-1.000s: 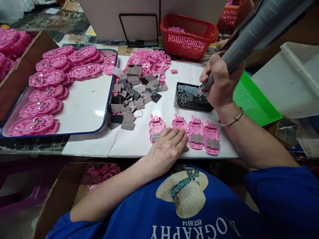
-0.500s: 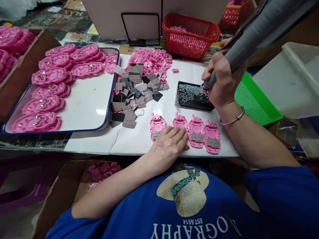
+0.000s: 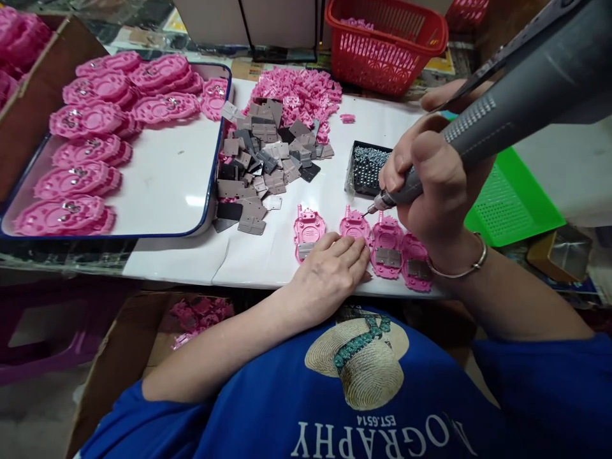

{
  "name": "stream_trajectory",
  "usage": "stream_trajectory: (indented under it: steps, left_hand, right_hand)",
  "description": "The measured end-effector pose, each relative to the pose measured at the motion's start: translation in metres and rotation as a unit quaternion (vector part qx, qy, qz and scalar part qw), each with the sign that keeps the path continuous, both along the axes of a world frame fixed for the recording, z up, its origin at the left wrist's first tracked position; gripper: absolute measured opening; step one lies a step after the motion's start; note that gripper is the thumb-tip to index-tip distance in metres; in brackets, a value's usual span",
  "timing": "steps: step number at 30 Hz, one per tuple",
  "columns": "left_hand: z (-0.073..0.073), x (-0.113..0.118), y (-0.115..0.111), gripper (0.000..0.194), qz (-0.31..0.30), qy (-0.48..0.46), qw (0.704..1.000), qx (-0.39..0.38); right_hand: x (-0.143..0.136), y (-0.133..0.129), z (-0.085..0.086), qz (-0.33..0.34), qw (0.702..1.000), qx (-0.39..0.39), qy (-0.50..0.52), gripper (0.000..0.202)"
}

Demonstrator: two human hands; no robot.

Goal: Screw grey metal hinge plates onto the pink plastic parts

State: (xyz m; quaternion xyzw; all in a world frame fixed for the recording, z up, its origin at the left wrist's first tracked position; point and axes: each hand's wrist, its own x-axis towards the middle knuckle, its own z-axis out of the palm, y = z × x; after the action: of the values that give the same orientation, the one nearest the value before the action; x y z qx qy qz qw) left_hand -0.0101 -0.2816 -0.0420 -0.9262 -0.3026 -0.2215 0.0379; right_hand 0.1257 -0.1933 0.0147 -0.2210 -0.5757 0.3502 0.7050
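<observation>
A flat pink plastic casing with a knobbly outline (image 3: 354, 224) lies on the white-covered worktop (image 3: 258, 261), second from the left in a row of four, its upper part showing. The person's left hand (image 3: 335, 268) lies palm down over its lower part, fingers extended and side by side; what the thumb does cannot be told. The right hand (image 3: 437, 178) is wrapped round a thick grey power screwdriver (image 3: 519, 102), its thin metal tip slanting down to the casing's upper right edge; whether they touch cannot be told. The three other pink casings, one to the left (image 3: 309, 224) and two to the right (image 3: 386, 236), carry grey rectangular plates across their lower parts. Behind the row stands a small black tray of silvery screws (image 3: 364, 189), partly hidden by the right hand. Farther left are heaped loose grey plates (image 3: 268, 146), small pink plastic pieces (image 3: 301, 95) and a blue-rimmed white tray (image 3: 167, 172) bearing stacked pink casings
</observation>
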Motion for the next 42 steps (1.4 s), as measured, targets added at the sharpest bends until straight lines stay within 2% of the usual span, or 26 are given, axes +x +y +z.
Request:
stream_trajectory:
  steps: [5, 12, 15, 19, 21, 26, 30, 32, 35, 37, 42]
  left_hand:
    - [0.001, 0.000, 0.000, 0.026, 0.000, -0.005, 1.000, -0.001]
    - [0.001, 0.000, 0.000, 0.025, 0.004, -0.002, 1.000, 0.004]
    - [0.001, 0.000, 0.000, 0.025, 0.004, -0.003, 1.000, 0.004]
    - [0.000, 0.000, 0.000, 0.024, 0.001, -0.005, 1.000, 0.005]
    - [0.000, 0.000, 0.000, 0.024, 0.000, -0.009, 1.000, 0.010]
    - [0.000, 0.000, -0.001, 0.025, -0.001, -0.014, 1.000, 0.007]
    - [-0.002, 0.001, 0.001, 0.026, 0.002, -0.023, 1.000, -0.005]
    - [-0.002, 0.001, 0.002, 0.027, 0.002, -0.029, 1.000, -0.007]
    - [0.000, -0.001, 0.000, 0.026, 0.006, -0.042, 0.999, 0.003]
    - [0.005, -0.006, -0.003, 0.025, 0.011, -0.061, 0.998, 0.013]
    - [0.013, -0.034, -0.011, 0.025, 0.049, -0.095, 0.994, 0.021]
  right_hand:
    - [0.002, -0.001, -0.002, 0.019, 0.999, -0.035, -0.012, 0.026]
    - [0.006, 0.001, -0.011, -0.026, 0.994, -0.014, -0.106, 0.037]
    - [0.005, 0.001, -0.011, -0.014, 0.997, 0.002, -0.080, 0.033]
    - [0.001, -0.003, -0.009, 0.023, 0.998, -0.036, -0.045, 0.030]
    - [-0.001, -0.002, -0.011, 0.032, 0.999, -0.029, -0.027, 0.033]
    - [0.000, 0.001, -0.017, 0.042, 0.998, -0.025, -0.039, 0.032]
    - [0.006, 0.006, -0.006, 0.065, 0.996, -0.039, -0.052, 0.033]
    - [0.011, 0.013, 0.002, 0.039, 0.998, -0.031, -0.049, 0.037]
    - [0.022, 0.033, 0.009, -0.064, 0.998, -0.007, -0.027, 0.045]
    - [0.030, 0.048, 0.008, -0.117, 0.993, -0.005, -0.024, 0.048]
    - [0.041, 0.073, -0.008, -0.142, 0.990, 0.003, -0.011, 0.047]
